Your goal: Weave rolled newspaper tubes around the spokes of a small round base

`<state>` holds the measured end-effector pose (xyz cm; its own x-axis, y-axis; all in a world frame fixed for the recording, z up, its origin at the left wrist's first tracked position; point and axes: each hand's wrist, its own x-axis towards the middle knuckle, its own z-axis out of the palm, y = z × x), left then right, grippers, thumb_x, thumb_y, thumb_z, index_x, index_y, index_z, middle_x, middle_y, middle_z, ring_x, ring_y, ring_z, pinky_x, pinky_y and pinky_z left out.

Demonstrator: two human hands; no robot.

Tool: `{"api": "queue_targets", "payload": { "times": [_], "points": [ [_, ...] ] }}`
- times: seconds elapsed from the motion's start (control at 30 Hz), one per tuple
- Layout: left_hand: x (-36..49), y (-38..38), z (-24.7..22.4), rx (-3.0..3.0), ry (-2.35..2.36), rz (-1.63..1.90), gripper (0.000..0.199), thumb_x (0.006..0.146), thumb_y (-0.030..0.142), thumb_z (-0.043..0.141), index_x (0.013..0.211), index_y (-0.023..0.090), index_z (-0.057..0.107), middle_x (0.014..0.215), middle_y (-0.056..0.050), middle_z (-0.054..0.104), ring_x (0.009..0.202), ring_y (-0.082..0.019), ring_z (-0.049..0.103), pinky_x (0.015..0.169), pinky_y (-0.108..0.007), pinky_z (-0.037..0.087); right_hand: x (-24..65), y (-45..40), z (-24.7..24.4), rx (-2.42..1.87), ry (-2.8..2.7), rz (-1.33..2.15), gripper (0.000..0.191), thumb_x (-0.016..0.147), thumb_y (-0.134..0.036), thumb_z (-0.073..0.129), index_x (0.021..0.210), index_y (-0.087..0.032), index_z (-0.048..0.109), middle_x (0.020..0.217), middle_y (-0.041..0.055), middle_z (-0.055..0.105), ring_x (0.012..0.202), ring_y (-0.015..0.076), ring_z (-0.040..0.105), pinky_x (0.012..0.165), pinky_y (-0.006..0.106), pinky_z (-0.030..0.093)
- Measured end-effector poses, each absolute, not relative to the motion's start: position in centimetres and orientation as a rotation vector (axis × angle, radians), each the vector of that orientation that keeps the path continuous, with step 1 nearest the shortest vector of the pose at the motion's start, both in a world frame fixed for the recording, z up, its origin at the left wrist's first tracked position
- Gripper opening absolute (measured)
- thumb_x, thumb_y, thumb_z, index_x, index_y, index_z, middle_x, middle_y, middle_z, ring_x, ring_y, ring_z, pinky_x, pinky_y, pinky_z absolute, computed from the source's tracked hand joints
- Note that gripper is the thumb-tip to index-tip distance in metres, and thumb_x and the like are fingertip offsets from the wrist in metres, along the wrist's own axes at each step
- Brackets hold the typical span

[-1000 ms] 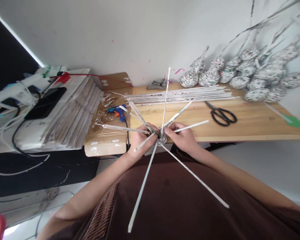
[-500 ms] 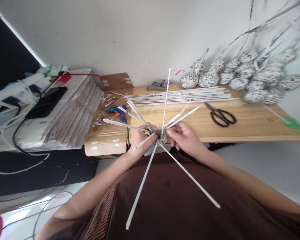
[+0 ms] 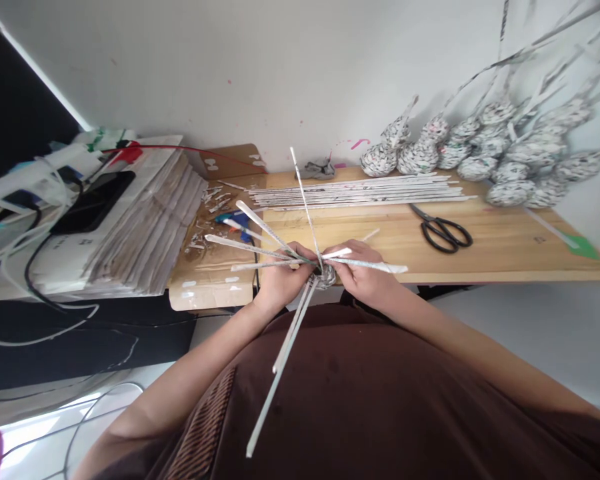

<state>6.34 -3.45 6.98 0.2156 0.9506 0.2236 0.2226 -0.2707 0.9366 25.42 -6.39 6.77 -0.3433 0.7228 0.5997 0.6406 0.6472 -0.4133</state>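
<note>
Between my two hands, at the table's front edge, is a small woven piece of rolled newspaper (image 3: 325,277) with several long paper strips fanning out of it. My left hand (image 3: 285,277) is closed around its left side, with strips passing over the fingers to the left. On the other side, my right hand (image 3: 365,270) pinches at the weave, a paper strip (image 3: 380,265) lying across its fingers. One paper strip (image 3: 305,197) stands up toward the wall. Two others hang down over the brown shirt. Fingertips on the far side of the weave are partly hidden.
Several paper rods (image 3: 360,192) lie along the table's back, with black-handled scissors (image 3: 445,235) to their right. Woven newspaper gourd shapes (image 3: 510,150) are heaped against the wall. A glue gun (image 3: 237,223) rests on cardboard at left, beside a tall paper stack (image 3: 165,220) with a phone (image 3: 94,203).
The woven piece has turned in my hands: the upright strip leans left, and the strip that pointed down right now hangs down left. My right hand has moved in over the strips.
</note>
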Motion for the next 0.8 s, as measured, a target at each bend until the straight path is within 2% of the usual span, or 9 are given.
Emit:
{"api": "queue_targets", "payload": {
  "times": [0.13, 0.27, 0.47, 0.6, 0.7, 0.8],
  "points": [
    [6.6, -3.4, 6.9, 1.719, 1.169, 1.153, 0.009, 0.071, 0.011, 0.067, 0.078, 0.018, 0.069, 0.076, -0.001, 0.073, 0.075, -0.016, 0.069, 0.073, -0.027, 0.055, 25.5, -6.7, 7.0, -1.091, -2.090, 0.048, 0.022, 0.097, -0.013, 0.048, 0.097, -0.020, 0.069, 0.091, 0.0080, 0.073, 0.083, 0.0213, 0.064, 0.076, 0.034, 0.047],
    [6.6, -3.3, 6.7, 1.769, 1.160, 1.114, 0.022, 0.070, 0.007, 0.065, 0.086, 0.018, 0.073, 0.083, -0.002, 0.077, 0.080, -0.018, 0.072, 0.076, -0.029, 0.057, 25.3, -7.0, 7.2, -1.199, -2.088, -0.046, 0.018, 0.093, -0.015, 0.052, 0.089, -0.020, 0.068, 0.076, 0.0055, 0.070, 0.072, 0.0203, 0.060, 0.070, 0.034, 0.042],
    [6.4, -3.5, 6.8, 1.861, 1.149, 1.056, 0.016, 0.074, 0.009, 0.066, 0.080, 0.021, 0.076, 0.081, -0.002, 0.078, 0.078, -0.019, 0.074, 0.078, -0.032, 0.059, 24.9, -6.7, 7.2, -1.177, -1.808, 0.319, 0.018, 0.091, -0.015, 0.054, 0.090, -0.021, 0.070, 0.090, 0.0066, 0.074, 0.084, 0.0204, 0.069, 0.076, 0.032, 0.051],
    [6.3, -4.1, 6.7, 1.913, 1.033, 1.202, 0.020, 0.074, 0.005, 0.065, 0.081, 0.022, 0.074, 0.086, -0.003, 0.078, 0.085, -0.019, 0.074, 0.085, -0.033, 0.060, 24.5, -6.0, 7.2, -1.201, -1.617, 0.619, 0.015, 0.088, -0.022, 0.061, 0.081, -0.022, 0.074, 0.084, 0.0044, 0.077, 0.079, 0.0208, 0.071, 0.071, 0.032, 0.053],
    [5.9, -4.1, 6.6, 1.965, 0.898, 1.188, 0.011, 0.080, 0.013, 0.069, 0.085, 0.021, 0.074, 0.092, -0.006, 0.078, 0.089, -0.020, 0.074, 0.088, -0.035, 0.059, 24.5, -5.6, 7.1, -1.244, -1.525, 0.779, 0.019, 0.086, -0.030, 0.064, 0.073, -0.020, 0.074, 0.078, 0.0035, 0.076, 0.073, 0.0200, 0.071, 0.065, 0.029, 0.051],
    [5.3, -3.4, 6.6, 2.163, 0.793, 1.093, 0.012, 0.085, 0.017, 0.066, 0.090, 0.023, 0.075, 0.096, -0.006, 0.078, 0.091, -0.020, 0.074, 0.090, -0.034, 0.058, 24.9, -5.2, 6.7, -1.275, -1.498, 0.893, 0.022, 0.084, -0.035, 0.065, 0.072, -0.018, 0.075, 0.076, 0.0040, 0.076, 0.071, 0.0192, 0.070, 0.063, 0.028, 0.050]
  ]
}}
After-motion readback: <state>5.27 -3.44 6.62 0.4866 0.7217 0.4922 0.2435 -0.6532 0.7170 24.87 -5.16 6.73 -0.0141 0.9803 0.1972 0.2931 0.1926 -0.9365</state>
